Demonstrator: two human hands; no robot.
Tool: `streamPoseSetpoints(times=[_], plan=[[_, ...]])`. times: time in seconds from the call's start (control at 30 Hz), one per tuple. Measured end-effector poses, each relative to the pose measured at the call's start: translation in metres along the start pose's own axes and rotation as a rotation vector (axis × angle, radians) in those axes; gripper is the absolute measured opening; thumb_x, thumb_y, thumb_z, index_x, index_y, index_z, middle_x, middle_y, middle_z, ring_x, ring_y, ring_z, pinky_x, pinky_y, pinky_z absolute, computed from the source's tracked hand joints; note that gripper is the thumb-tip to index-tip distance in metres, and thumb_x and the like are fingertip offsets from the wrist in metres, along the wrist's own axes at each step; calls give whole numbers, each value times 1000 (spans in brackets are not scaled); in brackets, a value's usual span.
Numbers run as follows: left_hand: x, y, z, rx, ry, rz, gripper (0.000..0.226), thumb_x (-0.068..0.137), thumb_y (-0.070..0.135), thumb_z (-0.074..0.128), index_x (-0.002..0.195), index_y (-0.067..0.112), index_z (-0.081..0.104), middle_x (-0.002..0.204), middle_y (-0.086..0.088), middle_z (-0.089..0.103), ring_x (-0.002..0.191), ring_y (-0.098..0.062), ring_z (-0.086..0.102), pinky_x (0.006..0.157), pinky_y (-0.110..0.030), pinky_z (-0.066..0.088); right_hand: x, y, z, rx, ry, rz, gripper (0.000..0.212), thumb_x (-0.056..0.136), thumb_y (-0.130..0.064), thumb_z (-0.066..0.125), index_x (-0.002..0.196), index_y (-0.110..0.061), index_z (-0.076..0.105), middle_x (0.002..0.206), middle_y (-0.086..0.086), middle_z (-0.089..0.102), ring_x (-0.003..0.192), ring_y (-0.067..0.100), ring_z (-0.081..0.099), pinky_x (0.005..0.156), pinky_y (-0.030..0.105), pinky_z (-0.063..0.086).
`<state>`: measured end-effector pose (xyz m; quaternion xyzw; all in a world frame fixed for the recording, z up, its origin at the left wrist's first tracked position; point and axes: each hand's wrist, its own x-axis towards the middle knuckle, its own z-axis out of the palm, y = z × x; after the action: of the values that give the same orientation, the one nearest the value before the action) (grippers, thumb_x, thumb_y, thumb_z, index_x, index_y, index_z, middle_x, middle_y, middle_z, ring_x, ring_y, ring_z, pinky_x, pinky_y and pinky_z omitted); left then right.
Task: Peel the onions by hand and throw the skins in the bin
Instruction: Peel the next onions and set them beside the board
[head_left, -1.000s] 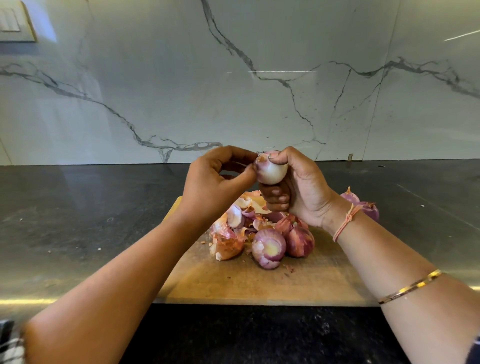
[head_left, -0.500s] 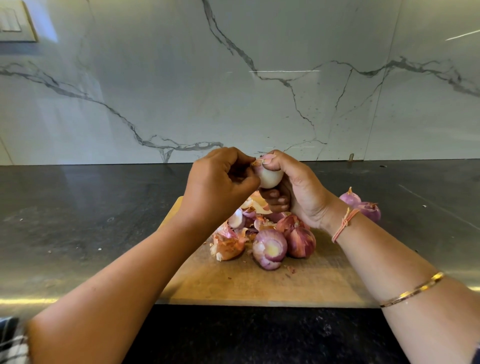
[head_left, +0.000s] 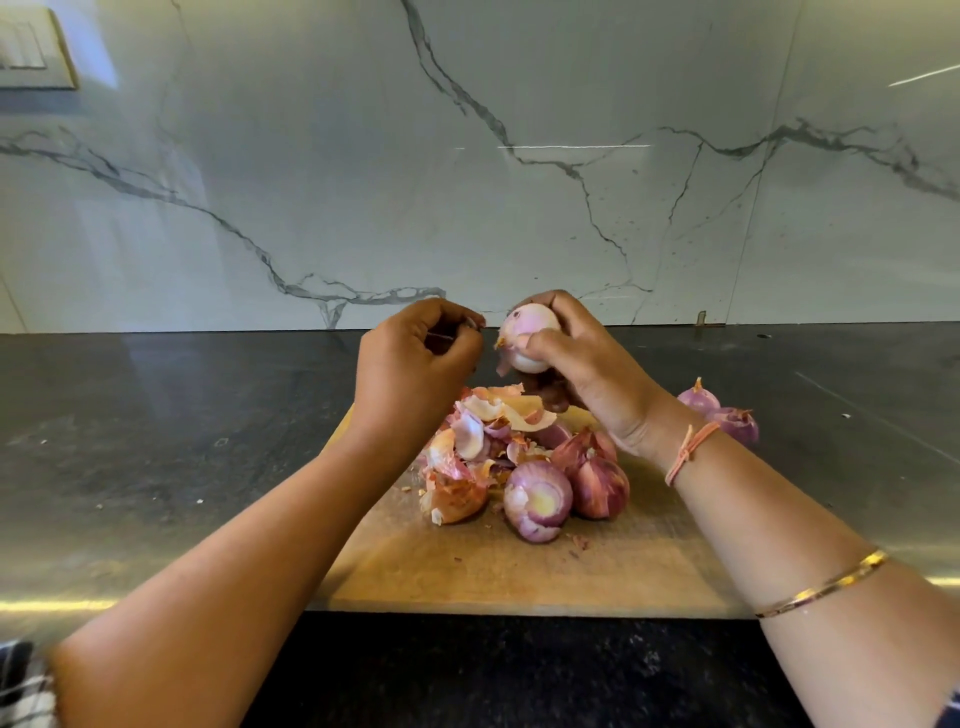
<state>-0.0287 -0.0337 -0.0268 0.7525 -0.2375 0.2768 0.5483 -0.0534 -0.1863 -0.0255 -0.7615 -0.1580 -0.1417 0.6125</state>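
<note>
My right hand (head_left: 587, 369) grips a pale, mostly peeled onion (head_left: 529, 338) above the wooden chopping board (head_left: 519, 577). My left hand (head_left: 410, 374) is just left of it, fingers curled, pinching a small scrap of onion skin (head_left: 474, 323) at the fingertips. Below the hands lies a heap of loose skins (head_left: 478, 431) on the board. Beside the heap sit a part-peeled onion (head_left: 537, 500) and two unpeeled red onions (head_left: 597, 475).
Two more red onions (head_left: 719, 410) lie on the dark stone counter (head_left: 156, 441) right of the board. A marble wall (head_left: 467, 156) rises behind. A switch plate (head_left: 31, 52) is at the top left. No bin is in view.
My left hand has pulled away to the left from the held onion, taking a scrap of skin with it. My right hand has turned the onion slightly.
</note>
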Motion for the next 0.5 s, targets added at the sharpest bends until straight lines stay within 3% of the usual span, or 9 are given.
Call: streamPoseSetpoints(times=[0.1, 0.17, 0.3, 0.5], plan=[[2, -2, -1, 13, 11, -89, 22, 88, 16, 60, 70, 28, 64, 67, 6, 67, 61, -10, 65, 64, -31, 56, -1, 4, 3, -140, 39, -92, 41, 75, -19, 65, 113, -25, 51, 106, 1, 60, 86, 16, 61, 76, 28, 53], [3, -3, -2, 52, 12, -107, 20, 88, 18, 59, 69, 22, 66, 63, 4, 66, 58, -9, 63, 63, -31, 54, -2, 4, 3, -209, 60, -124, 42, 73, -17, 67, 111, -27, 52, 109, 1, 61, 91, 19, 62, 82, 36, 54], [3, -4, -3, 44, -44, -150, 17, 88, 16, 59, 75, 25, 66, 70, 5, 67, 65, -11, 66, 71, -34, 59, -2, 2, 1, -249, 98, -160, 41, 81, -1, 68, 112, -16, 46, 99, -6, 53, 85, 10, 58, 78, 33, 54], [-1, -1, -1, -52, -170, -139, 18, 87, 13, 59, 93, 24, 70, 82, 3, 72, 73, -11, 69, 75, -37, 59, -1, 3, 2, -300, 103, -174, 43, 82, -3, 68, 117, -16, 46, 100, -7, 56, 86, 10, 60, 77, 27, 54]])
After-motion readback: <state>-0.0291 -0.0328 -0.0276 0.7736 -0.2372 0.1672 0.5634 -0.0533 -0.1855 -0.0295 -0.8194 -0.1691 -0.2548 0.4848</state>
